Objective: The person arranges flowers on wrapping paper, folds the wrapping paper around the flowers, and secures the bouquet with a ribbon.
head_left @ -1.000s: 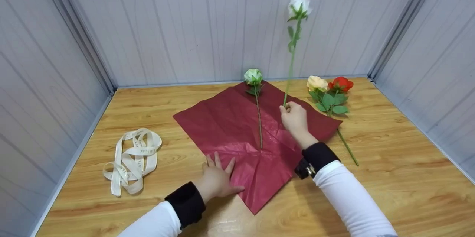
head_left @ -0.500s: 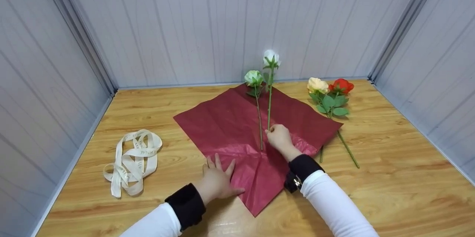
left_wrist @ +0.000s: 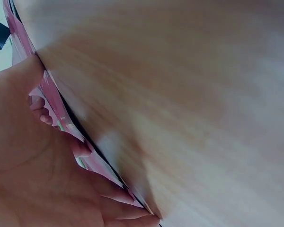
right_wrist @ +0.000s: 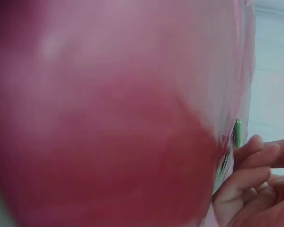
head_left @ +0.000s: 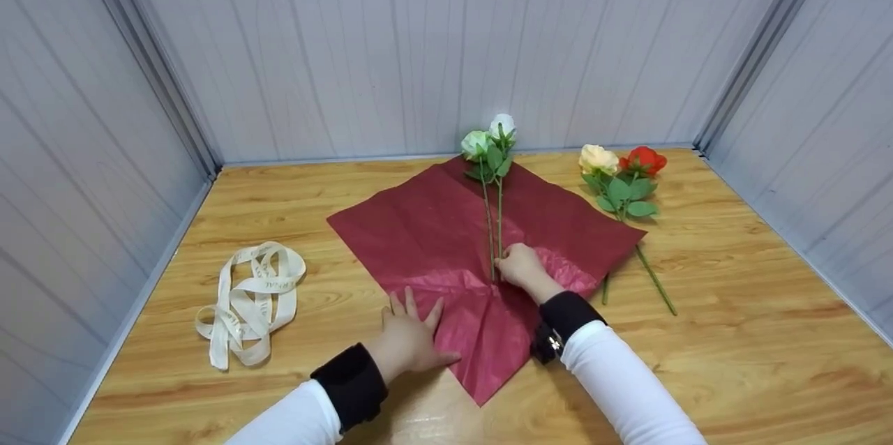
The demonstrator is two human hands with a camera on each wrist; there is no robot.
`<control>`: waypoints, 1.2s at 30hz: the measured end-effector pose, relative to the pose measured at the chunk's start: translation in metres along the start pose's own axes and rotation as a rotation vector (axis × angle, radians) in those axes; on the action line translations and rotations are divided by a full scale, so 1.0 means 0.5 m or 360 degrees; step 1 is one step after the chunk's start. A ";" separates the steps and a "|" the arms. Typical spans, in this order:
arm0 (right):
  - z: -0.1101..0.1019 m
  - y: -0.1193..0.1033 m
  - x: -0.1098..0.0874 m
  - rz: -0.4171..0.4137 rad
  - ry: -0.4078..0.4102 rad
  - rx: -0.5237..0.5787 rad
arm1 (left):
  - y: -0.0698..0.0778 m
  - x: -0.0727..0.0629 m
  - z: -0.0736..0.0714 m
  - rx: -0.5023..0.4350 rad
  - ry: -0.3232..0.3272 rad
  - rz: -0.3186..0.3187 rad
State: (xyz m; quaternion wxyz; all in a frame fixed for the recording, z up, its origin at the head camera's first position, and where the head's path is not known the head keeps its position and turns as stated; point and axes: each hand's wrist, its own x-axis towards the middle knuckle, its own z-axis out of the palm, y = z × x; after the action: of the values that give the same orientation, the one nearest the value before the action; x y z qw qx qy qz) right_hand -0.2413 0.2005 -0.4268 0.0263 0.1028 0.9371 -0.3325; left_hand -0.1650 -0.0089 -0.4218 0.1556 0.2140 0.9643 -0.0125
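Note:
A square of dark red wrapping paper (head_left: 418, 222) lies cornerwise on the wooden table. My left hand (head_left: 410, 339) rests on its lower left edge, fingers spread; the left wrist view shows that palm (left_wrist: 38, 161) along the paper's edge. With curled fingers my right hand (head_left: 522, 266) pinches the lower stem of a white rose (head_left: 501, 126), low over the middle of the paper. Close on the left of it lies a pale green rose (head_left: 476, 144), the two stems nearly side by side. In the right wrist view a green stem end (right_wrist: 237, 133) shows by the fingers (right_wrist: 248, 182).
A loose heap of cream ribbon with lettering (head_left: 261, 284) lies at the left of the table. On the right, a peach rose (head_left: 598, 160) and a red rose (head_left: 642, 161) lie together, their stems partly under the paper's right corner. Grey panel walls (head_left: 335, 47) enclose the table.
My right hand has brought the white rose left and down, from upright above the paper to beside the green rose. My left hand has stayed in place on the paper.

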 end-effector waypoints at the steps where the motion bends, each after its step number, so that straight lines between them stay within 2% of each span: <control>1: 0.000 0.002 0.000 0.0006 -0.0017 -0.0006 | 0.000 0.000 0.000 -0.0002 0.0000 0.0001; 6: 0.001 0.005 -0.002 -0.0039 -0.0057 -0.0096 | 0.001 -0.001 -0.001 -0.0011 -0.0007 -0.0001; 14: 0.004 -0.004 -0.010 -0.0179 -0.0043 -0.0365 | 0.001 0.001 -0.002 -0.0013 -0.0005 0.0001; 20: 0.005 -0.008 -0.013 -0.0132 -0.0064 -0.0429 | 0.003 0.003 -0.005 0.0038 -0.0040 -0.0014; 29: 0.005 -0.004 -0.013 -0.0160 -0.0067 -0.0345 | 0.002 0.003 -0.003 0.0019 -0.0045 -0.0026; 36: -0.019 0.008 -0.010 -0.0102 -0.0114 -0.0060 | 0.001 0.000 -0.005 -0.0035 -0.0043 -0.0021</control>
State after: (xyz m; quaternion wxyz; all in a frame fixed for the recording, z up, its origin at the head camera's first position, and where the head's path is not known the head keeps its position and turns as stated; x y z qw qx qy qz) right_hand -0.2354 0.2083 -0.4214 0.0513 0.0602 0.9445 -0.3189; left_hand -0.1654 -0.0085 -0.4195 0.1707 0.2057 0.9636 -0.0059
